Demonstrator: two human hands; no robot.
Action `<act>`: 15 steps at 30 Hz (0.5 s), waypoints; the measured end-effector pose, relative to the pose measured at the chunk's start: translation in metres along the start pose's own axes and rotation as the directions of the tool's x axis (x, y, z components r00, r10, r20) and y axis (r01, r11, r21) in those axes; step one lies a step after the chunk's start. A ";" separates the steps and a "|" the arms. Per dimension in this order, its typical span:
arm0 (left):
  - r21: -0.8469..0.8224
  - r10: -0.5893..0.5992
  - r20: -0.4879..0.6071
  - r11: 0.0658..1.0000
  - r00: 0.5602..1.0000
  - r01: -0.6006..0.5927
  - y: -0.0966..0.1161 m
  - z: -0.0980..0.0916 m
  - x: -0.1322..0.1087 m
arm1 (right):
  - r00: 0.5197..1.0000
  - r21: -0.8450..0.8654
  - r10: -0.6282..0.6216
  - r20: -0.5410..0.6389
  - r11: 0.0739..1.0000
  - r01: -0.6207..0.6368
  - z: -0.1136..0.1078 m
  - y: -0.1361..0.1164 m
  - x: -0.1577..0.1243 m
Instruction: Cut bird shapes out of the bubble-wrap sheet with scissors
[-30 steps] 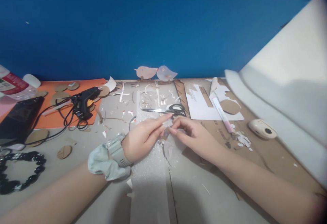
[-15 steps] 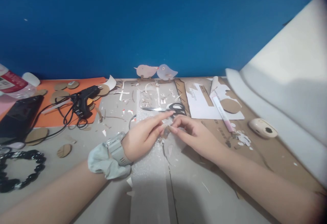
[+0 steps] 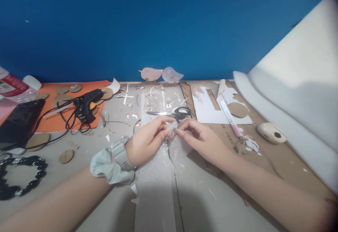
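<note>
My left hand (image 3: 150, 138), with a watch and a pale green scrunchie at the wrist, is closed, thumb against fingers. What it holds, if anything, is hidden. Opposite it, my right hand (image 3: 198, 136) pinches a small piece of cardboard (image 3: 174, 131) between thumb and index finger. A pale, thin shape (image 3: 182, 149) shows just below the right fingertips; I cannot tell whether it is held. Black-handled scissors (image 3: 182, 112) lie just beyond both hands. Under the left hand runs a strip of bubble wrap (image 3: 154, 186).
A pink bird cutout (image 3: 151, 73) and a bluish one (image 3: 173, 74) stand by the blue wall. At left are a glue gun (image 3: 88, 105), cardboard discs (image 3: 66, 156), a phone (image 3: 21, 122) and a beaded bracelet (image 3: 39, 174). A marker (image 3: 230, 117) and cream case (image 3: 271, 133) lie right.
My left fingers have drawn back slightly and curled, no longer stretched towards the right hand. The pale shape below the right fingertips shows more clearly. The right hand has barely moved.
</note>
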State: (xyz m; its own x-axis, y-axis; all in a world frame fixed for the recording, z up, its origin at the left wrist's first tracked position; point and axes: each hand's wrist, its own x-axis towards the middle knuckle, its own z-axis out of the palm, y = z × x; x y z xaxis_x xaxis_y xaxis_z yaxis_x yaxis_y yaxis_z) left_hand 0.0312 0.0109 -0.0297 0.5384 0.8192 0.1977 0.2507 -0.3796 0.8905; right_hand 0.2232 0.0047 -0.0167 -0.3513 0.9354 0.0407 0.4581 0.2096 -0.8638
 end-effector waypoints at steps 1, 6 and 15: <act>0.018 0.003 0.002 1.000 1.000 -0.003 0.000 0.000 0.000 | 1.000 0.000 0.002 -0.002 1.000 -0.002 0.000 0.000 0.000; 0.075 -0.003 -0.009 0.997 1.000 0.003 0.000 -0.001 0.000 | 1.000 0.018 0.006 -0.021 1.000 -0.006 -0.001 -0.002 0.000; 0.148 0.031 0.016 0.989 0.999 -0.033 0.003 -0.003 0.000 | 1.000 0.019 0.001 -0.011 1.000 -0.001 -0.001 0.001 0.000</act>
State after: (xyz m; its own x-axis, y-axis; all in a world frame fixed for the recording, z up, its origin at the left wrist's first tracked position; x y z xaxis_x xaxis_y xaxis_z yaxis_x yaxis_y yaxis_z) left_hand 0.0301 0.0111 -0.0256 0.5584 0.8003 0.2182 0.3490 -0.4653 0.8134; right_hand 0.2243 0.0050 -0.0173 -0.3413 0.9389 0.0452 0.4429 0.2030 -0.8733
